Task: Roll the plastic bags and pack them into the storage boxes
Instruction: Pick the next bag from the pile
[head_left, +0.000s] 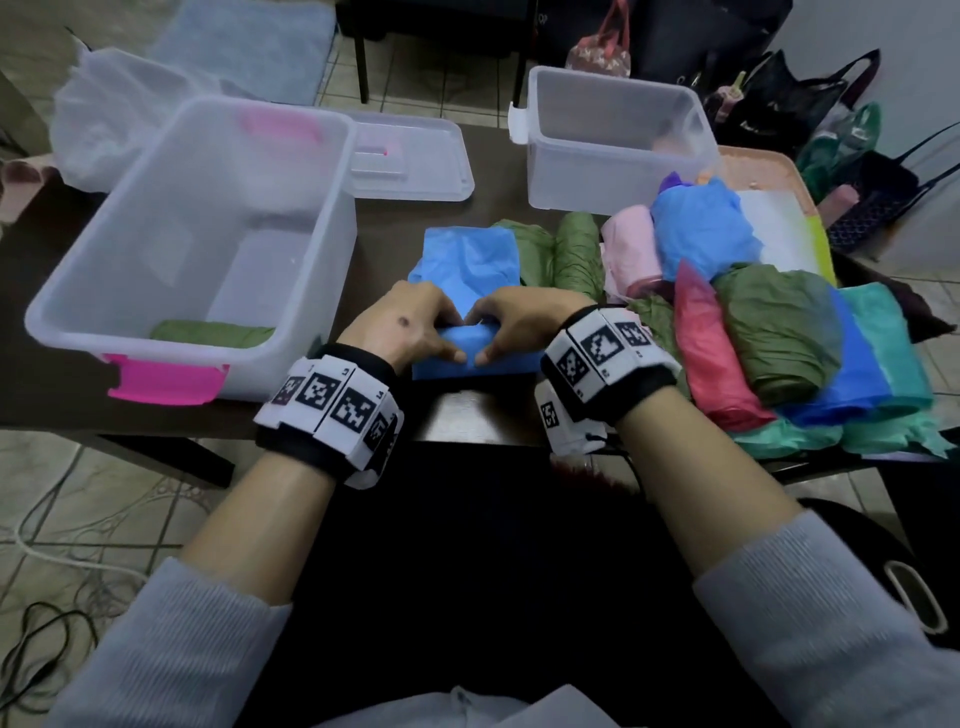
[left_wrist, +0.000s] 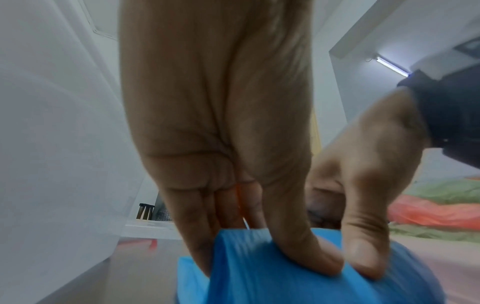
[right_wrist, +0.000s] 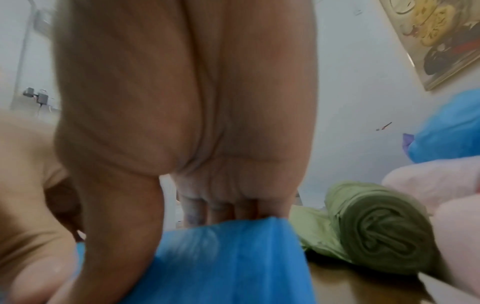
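Dark table; both hands' fingers clamped on half-hidden blue bag.

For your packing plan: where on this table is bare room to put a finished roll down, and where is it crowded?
Bare: the dark table strip nearer than the blue bag, and the gap between the lid and the far box. The near box holds one green roll. Crowded: the bag pile at right.

We see a dark table bearing two clear boxes, a lid, and rolled bags.
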